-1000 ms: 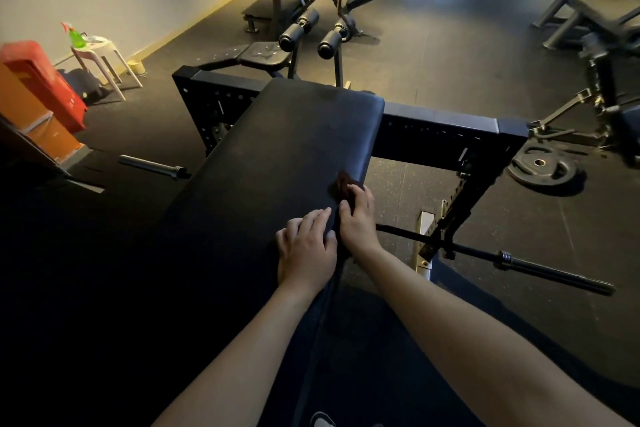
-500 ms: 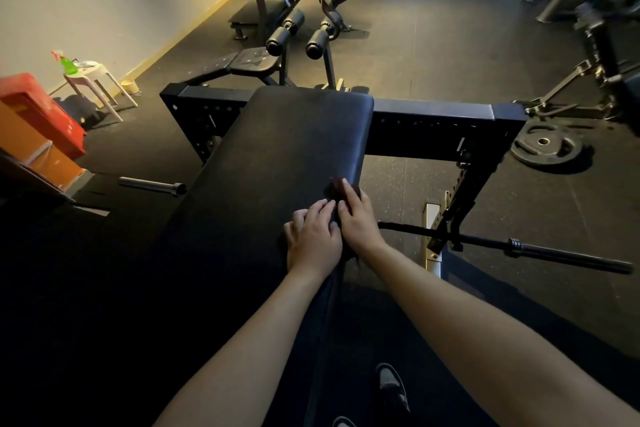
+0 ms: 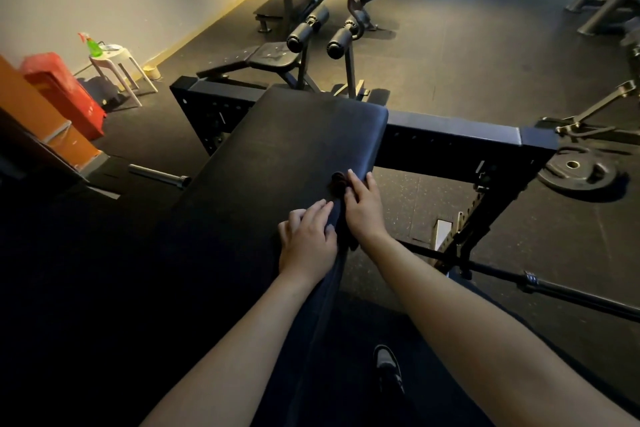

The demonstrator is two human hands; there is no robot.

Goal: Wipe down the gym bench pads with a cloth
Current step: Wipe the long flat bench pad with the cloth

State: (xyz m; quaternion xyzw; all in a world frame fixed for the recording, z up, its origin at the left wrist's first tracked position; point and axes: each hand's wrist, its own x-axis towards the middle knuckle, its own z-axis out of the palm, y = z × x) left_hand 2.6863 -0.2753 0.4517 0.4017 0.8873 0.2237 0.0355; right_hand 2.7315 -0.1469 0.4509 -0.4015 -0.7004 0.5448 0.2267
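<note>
Rubber flooring (image 3: 450,55), dark and speckled, runs open to the right of the bench and beyond its far end; the left side is in deep shadow. Black bench pad (image 3: 284,156) fills the middle, long axis running away from the person and leaning slightly right in the view, far end square with rounded corners. Black perforated rack crossbeam (image 3: 450,135) passes across just behind and under that far end. Barbell (image 3: 571,291) lies crosswise under the pad, its shaft reaching out to the right along the floor side. Weight plate (image 3: 575,172) lies flat on the floor near the crossbeam's right end. White stool (image 3: 117,62) stands by the wall at far left, a green spray bottle (image 3: 91,45) on top. Left hand (image 3: 308,239) rests palm down on the pad near the right edge, fingers loosely bent and close together, holding nothing. Right hand (image 3: 363,208) lies just beside it on the pad's right edge, fingers nearly straight and a little apart, draped over the rim and pressing on the cloth. Cloth (image 3: 337,182), dark reddish, is bunched on the pad's right edge, showing just past the index finger; the rest is hidden under the palm, so its axis cannot be told.
</note>
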